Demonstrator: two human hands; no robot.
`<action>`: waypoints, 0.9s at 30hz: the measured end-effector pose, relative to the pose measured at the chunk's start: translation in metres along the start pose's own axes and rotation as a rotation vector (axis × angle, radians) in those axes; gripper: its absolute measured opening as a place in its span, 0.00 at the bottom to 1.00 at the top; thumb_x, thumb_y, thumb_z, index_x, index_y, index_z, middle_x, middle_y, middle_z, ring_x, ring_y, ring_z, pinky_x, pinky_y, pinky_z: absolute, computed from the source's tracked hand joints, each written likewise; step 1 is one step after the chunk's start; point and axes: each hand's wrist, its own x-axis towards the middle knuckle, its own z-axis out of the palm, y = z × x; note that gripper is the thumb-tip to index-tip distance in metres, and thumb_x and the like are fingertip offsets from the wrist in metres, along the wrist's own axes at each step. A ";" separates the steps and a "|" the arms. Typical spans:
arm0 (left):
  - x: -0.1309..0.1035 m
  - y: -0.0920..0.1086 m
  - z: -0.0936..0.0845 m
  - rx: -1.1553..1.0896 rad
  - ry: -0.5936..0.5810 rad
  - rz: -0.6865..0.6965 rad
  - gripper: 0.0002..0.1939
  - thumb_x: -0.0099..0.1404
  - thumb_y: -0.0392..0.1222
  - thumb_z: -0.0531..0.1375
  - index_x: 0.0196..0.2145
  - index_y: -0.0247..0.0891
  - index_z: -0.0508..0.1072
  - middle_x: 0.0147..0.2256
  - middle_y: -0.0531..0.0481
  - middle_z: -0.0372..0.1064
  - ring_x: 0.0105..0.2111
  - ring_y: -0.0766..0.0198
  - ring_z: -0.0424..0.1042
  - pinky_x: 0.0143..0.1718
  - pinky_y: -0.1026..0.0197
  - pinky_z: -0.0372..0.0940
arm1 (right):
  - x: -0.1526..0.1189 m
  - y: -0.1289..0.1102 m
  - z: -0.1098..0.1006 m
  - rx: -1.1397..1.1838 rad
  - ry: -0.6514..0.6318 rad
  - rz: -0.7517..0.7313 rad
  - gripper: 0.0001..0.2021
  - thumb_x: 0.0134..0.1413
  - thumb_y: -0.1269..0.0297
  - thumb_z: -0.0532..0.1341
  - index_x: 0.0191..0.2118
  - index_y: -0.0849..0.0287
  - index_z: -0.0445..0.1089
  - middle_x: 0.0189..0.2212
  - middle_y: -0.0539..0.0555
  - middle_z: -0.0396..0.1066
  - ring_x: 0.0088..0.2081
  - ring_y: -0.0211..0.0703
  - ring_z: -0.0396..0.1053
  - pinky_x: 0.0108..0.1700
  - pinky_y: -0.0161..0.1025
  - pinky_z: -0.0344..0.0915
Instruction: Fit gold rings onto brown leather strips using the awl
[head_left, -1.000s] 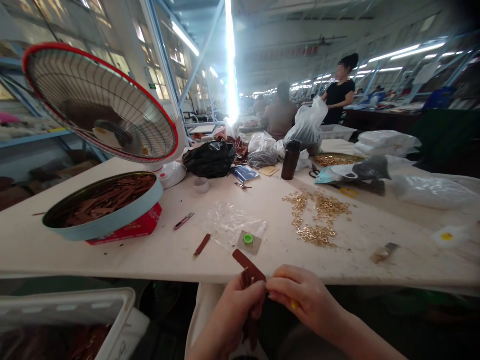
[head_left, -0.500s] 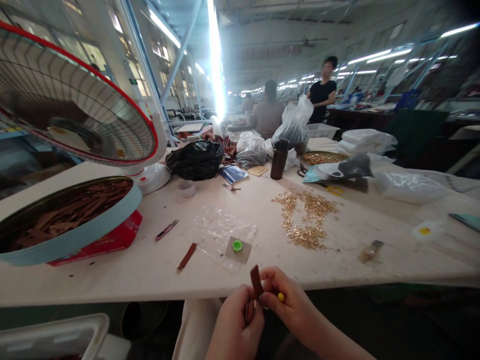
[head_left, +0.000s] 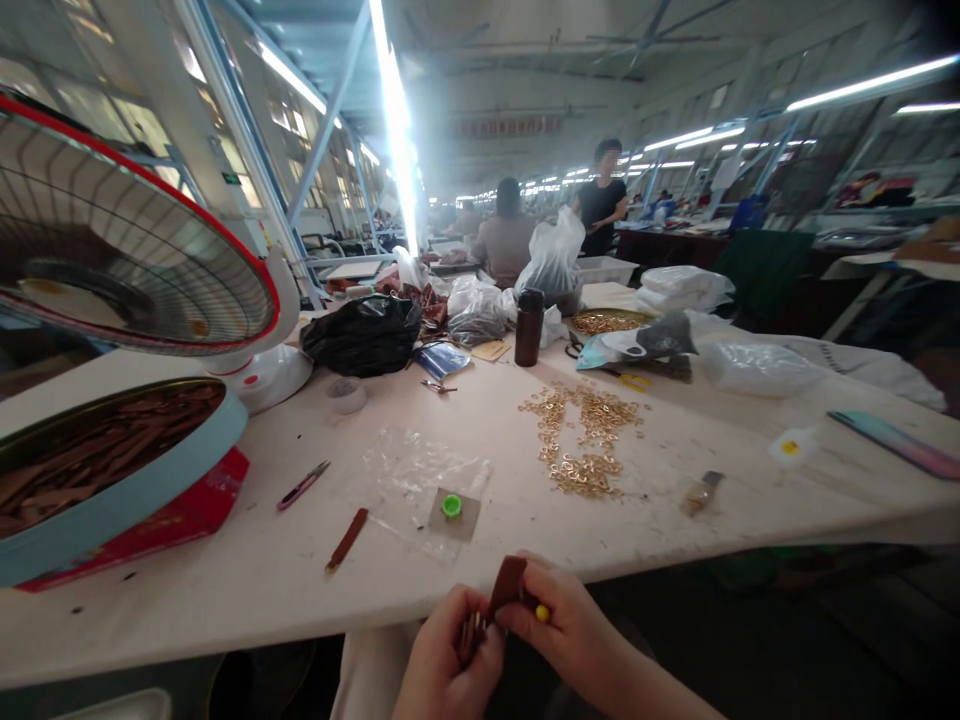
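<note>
Left hand [head_left: 450,655]: curled round brown pieces [head_left: 471,635]; right hand [head_left: 559,610]: pinching raised brown strip [head_left: 508,582], yellow-tipped item [head_left: 542,612] among its fingers; strip: between hands, near table [head_left: 375,595] edge; I'd keep the pinch steady, light

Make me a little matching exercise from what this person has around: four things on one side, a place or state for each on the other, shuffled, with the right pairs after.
Things:
1. Brown piece
2. Round tin
3. Bottle
4. Small green item

Places and states:
A. Dark and standing upright
B. On a flat greyish square
C. In the right hand
D. Light blue outside, holding brown strips

Pairs: 1-C, 2-D, 3-A, 4-B
</note>
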 end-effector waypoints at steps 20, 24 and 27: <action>-0.003 0.009 0.001 -0.082 0.022 -0.142 0.14 0.50 0.50 0.63 0.23 0.36 0.67 0.18 0.59 0.56 0.17 0.73 0.53 0.14 0.70 0.49 | -0.004 -0.018 0.019 0.373 0.208 0.154 0.14 0.52 0.52 0.58 0.33 0.59 0.69 0.25 0.50 0.66 0.30 0.43 0.64 0.36 0.37 0.63; 0.001 0.004 -0.002 -0.130 0.030 -0.231 0.13 0.51 0.49 0.62 0.24 0.37 0.67 0.17 0.61 0.54 0.14 0.74 0.51 0.13 0.69 0.50 | -0.001 -0.011 0.020 0.401 0.170 0.199 0.13 0.52 0.53 0.58 0.33 0.59 0.69 0.25 0.50 0.67 0.29 0.43 0.65 0.35 0.37 0.65; 0.004 -0.001 -0.003 -0.131 0.020 -0.225 0.13 0.51 0.50 0.62 0.26 0.36 0.69 0.17 0.60 0.55 0.13 0.75 0.51 0.13 0.69 0.51 | 0.000 -0.007 0.020 0.341 0.164 0.162 0.11 0.54 0.55 0.58 0.32 0.59 0.68 0.26 0.52 0.68 0.30 0.43 0.65 0.34 0.36 0.64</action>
